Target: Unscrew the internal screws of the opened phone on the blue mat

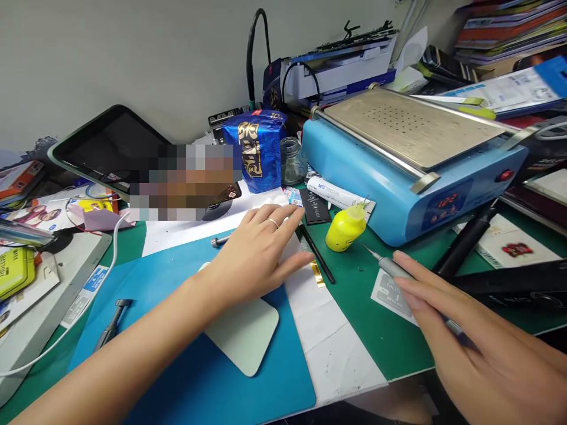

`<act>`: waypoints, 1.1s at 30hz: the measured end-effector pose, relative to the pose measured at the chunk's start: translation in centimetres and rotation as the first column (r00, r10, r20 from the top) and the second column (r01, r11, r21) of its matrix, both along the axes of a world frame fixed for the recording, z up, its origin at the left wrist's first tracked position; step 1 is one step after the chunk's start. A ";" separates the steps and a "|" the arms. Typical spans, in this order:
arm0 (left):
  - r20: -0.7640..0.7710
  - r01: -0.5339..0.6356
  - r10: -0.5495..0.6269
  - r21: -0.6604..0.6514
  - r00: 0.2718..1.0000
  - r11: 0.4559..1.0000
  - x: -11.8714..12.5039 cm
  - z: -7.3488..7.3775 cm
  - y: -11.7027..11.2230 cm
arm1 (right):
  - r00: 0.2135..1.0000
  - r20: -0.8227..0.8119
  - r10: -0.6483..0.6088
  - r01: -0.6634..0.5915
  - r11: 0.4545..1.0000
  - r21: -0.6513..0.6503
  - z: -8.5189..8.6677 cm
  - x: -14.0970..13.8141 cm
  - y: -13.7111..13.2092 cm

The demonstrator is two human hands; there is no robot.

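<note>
My left hand (261, 248) has its fingers spread with nothing in them, and it reaches over a pale green phone (248, 339). The forearm and hand cover the phone's upper part. In my right hand (460, 330) is a slim grey precision screwdriver (394, 268), pinched between thumb and fingers, its thin tip pointing up and left. That tip is close to a yellow squeeze bottle (345, 229) with a clear nozzle. A thin black stick (321, 257) and a gold strip (317, 274) lie just right of my left fingers. The phone rests on a blue mat (274, 389).
A blue hot-plate machine (411, 189) with a lit red display stands at back right. Behind my left hand are a blue pouch (261, 153) and a glass jar (293, 162). A screwdriver (113, 324) lies on the mat's left. A wipe packet (390, 295) lies under the screwdriver tip.
</note>
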State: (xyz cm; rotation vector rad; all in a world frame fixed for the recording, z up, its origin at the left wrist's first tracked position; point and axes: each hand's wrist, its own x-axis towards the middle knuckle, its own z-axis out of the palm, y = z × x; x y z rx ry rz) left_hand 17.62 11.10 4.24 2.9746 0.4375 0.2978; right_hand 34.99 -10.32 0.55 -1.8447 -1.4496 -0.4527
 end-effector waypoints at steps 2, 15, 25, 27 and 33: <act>0.094 -0.033 0.047 -0.148 0.994 0.988 1.7 0.2 -0.8 | 0.998 0.025 0.059 -0.059 0.998 -0.005 -0.2 0.2 0.4; 0.381 -0.071 0.280 -0.478 0.881 0.875 4.4 1.2 0.4 | 0.999 0.043 0.002 -0.001 1.000 -0.031 -0.8 0.5 0.9; 0.316 -0.244 0.408 -0.447 0.857 0.860 4.6 0.9 1.8 | 0.998 0.005 0.059 -0.058 0.992 -0.114 -1.5 0.8 1.2; 0.297 -0.260 0.425 -0.463 0.855 0.847 4.5 0.7 2.1 | 0.998 0.017 0.063 -0.061 0.992 -0.108 -1.6 0.9 1.2; 0.288 -0.266 0.424 -0.457 0.859 0.849 4.5 0.2 2.9 | 0.998 0.044 0.051 -0.049 0.998 -0.044 -1.4 0.6 0.9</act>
